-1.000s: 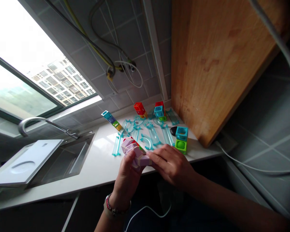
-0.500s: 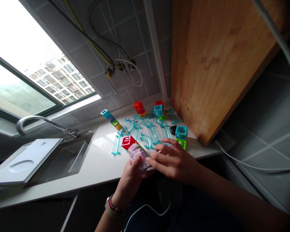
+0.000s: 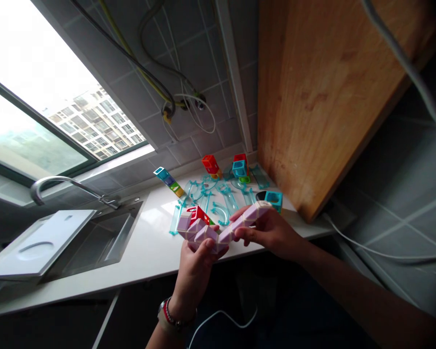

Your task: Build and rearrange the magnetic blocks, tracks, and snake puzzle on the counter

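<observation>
A pale purple segmented twist toy (image 3: 223, 228) stretches between both hands above the front edge of the white counter (image 3: 141, 242). My left hand (image 3: 198, 264) grips its left, folded end from below, fingers closed. My right hand (image 3: 271, 232) pinches the right, straighter stretch, which rises toward the upper right. Just behind the toy a red cube (image 3: 198, 213) lies on the counter. Beyond it are several clear teal track pieces (image 3: 220, 196) and a teal cube (image 3: 275, 198).
Red, teal and orange cubes (image 3: 225, 166) stand at the tiled wall. A strip of coloured blocks (image 3: 168, 180) lies to the left. A large wooden board (image 3: 319, 92) leans on the right. The sink (image 3: 94, 237), faucet (image 3: 63, 186) and a white lid (image 3: 39, 242) are to the left.
The twist toy, bunched in a compact lump between the hands before, has been pulled out into a long strip. My right hand moved right and up with its end.
</observation>
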`<state>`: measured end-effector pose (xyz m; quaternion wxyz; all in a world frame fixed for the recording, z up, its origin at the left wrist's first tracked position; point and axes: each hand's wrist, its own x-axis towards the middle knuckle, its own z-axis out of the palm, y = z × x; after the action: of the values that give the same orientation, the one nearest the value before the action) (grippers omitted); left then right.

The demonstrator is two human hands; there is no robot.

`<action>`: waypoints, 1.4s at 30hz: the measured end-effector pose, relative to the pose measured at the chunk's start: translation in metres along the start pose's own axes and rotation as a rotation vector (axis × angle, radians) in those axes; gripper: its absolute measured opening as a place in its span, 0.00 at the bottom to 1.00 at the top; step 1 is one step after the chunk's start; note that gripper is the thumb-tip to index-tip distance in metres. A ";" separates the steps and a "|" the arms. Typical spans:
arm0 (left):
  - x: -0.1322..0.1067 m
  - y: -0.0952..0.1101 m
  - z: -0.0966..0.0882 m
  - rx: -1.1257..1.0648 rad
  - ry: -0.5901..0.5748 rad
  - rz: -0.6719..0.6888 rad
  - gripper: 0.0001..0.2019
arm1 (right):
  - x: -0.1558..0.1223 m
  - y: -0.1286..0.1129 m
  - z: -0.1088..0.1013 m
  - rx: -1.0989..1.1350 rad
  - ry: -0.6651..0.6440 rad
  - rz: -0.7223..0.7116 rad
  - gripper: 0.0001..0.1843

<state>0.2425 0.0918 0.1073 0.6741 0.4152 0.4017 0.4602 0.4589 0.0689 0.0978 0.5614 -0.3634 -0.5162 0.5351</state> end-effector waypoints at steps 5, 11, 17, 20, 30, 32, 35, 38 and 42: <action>-0.006 -0.002 0.005 0.091 0.027 0.134 0.23 | -0.004 -0.001 0.007 0.090 -0.006 -0.040 0.17; -0.011 -0.001 0.002 0.422 0.189 0.393 0.24 | -0.017 -0.004 0.028 -0.414 0.253 -0.374 0.18; -0.027 -0.008 0.013 0.741 0.168 0.449 0.29 | -0.025 -0.008 0.034 -0.676 0.205 -0.245 0.25; -0.025 -0.010 0.016 0.786 0.119 0.359 0.28 | -0.023 -0.014 0.028 -0.785 0.060 -0.135 0.27; -0.004 0.013 0.011 0.113 -0.097 0.089 0.34 | -0.010 -0.017 0.017 0.002 -0.117 0.139 0.23; -0.005 0.011 0.012 0.071 -0.057 0.108 0.36 | -0.007 -0.009 0.019 0.147 -0.066 0.149 0.24; -0.006 0.003 0.016 0.098 -0.080 0.095 0.34 | -0.005 0.000 0.023 0.199 -0.029 0.169 0.22; -0.005 -0.002 0.018 0.214 -0.084 0.094 0.28 | -0.004 0.005 0.024 0.156 -0.072 0.176 0.22; -0.003 0.001 0.016 0.297 -0.061 0.124 0.25 | -0.004 0.009 0.021 0.145 -0.003 0.125 0.25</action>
<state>0.2564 0.0865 0.1139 0.5874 0.5483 0.4182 0.4236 0.4373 0.0637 0.0927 0.5509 -0.3526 -0.4534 0.6055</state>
